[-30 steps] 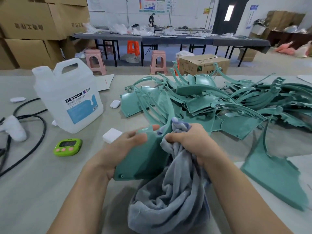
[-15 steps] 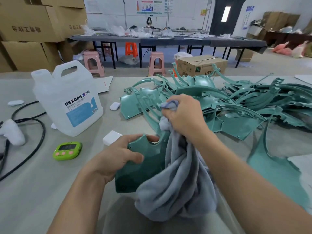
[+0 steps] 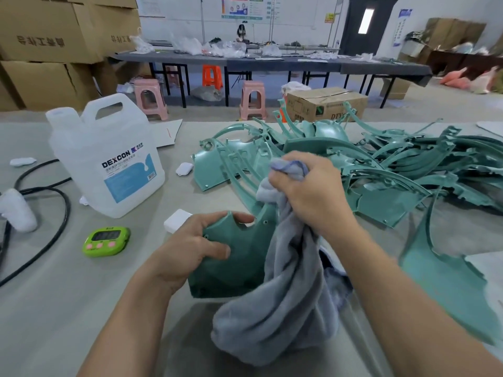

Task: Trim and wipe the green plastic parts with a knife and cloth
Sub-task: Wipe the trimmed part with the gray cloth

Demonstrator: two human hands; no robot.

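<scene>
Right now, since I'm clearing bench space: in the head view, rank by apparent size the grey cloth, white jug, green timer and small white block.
1. Grey cloth and white jug: these look alike, and the cloth is nearer, so I can't rank them.
2. Green timer.
3. White block.

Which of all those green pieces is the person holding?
The green piece gripped in the left hand, touching the grey cloth; the other pieces lie loose.

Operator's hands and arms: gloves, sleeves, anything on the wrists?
Left hand and right hand are bare: no gloves, no rings seen. Left forearm and right forearm are bare too: no sleeves, watch or bands in view.
</scene>
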